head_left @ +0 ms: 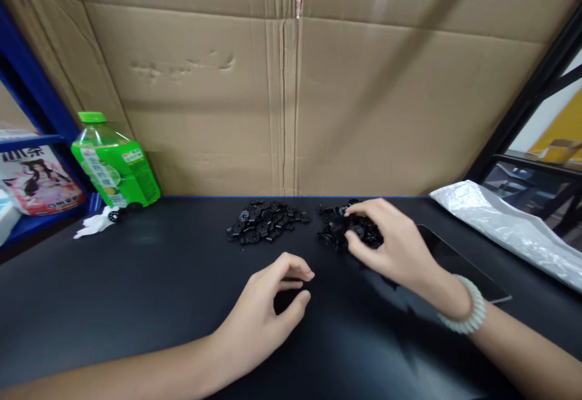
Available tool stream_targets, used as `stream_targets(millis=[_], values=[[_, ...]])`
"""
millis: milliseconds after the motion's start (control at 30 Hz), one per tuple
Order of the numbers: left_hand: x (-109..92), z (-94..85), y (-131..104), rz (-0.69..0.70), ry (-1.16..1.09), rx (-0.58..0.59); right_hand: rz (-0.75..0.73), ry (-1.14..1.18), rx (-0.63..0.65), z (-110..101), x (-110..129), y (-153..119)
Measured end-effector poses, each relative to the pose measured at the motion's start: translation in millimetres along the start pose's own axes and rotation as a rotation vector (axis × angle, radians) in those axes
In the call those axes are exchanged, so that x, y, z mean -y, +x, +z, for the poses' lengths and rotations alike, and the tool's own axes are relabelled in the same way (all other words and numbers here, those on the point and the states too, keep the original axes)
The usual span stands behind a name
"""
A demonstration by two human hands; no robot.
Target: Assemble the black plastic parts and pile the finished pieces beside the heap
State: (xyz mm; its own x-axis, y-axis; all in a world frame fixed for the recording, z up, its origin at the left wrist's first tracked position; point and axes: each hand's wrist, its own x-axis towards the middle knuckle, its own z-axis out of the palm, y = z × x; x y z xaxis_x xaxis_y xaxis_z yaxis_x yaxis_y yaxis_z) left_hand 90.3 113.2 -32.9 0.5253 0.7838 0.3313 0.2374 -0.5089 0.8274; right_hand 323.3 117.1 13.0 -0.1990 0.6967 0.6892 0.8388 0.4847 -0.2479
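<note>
Black tabletop [136, 279], matte, mostly bare across the near and left stretch. Two heaps of small black plastic parts near the far edge, just short of the cardboard wall [282, 103]: left heap [266, 221] untouched, right heap [339, 227] just beside it with a narrow gap between. Right hand [391, 245] over the right heap, fingers spread and curled down into the parts, touching them; cannot tell whether any piece pinched. Left hand [268, 306] resting on the table nearer the body, well short of the heaps, loosely curled, thumb near forefinger, nothing visibly held. Green bottle [113, 163] at far left corner. Crinkled plastic bag [500, 224] along the right edge, dark flat sheet [454, 260] just beside the right wrist.
</note>
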Motion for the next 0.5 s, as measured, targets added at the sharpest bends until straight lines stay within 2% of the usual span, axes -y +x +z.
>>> stream_targets(millis=[67,167,233,400,500], values=[[0,0.1,-1,0.045,0.106,0.054,0.050,-0.170,-0.072,-4,-14,7],[0,-2.1,-2,0.066,0.218,0.092,0.108,-0.299,-0.020,-7,-27,12],[0,-5.4,-2,0.085,0.277,0.107,0.088,-0.311,0.009,-6,-27,11],[7,-18.1,5,0.184,0.545,0.099,-0.084,-0.130,-0.039,2,-6,1],[10,-23.2,10,0.123,0.764,0.080,-0.134,0.082,0.038,8,14,-11]])
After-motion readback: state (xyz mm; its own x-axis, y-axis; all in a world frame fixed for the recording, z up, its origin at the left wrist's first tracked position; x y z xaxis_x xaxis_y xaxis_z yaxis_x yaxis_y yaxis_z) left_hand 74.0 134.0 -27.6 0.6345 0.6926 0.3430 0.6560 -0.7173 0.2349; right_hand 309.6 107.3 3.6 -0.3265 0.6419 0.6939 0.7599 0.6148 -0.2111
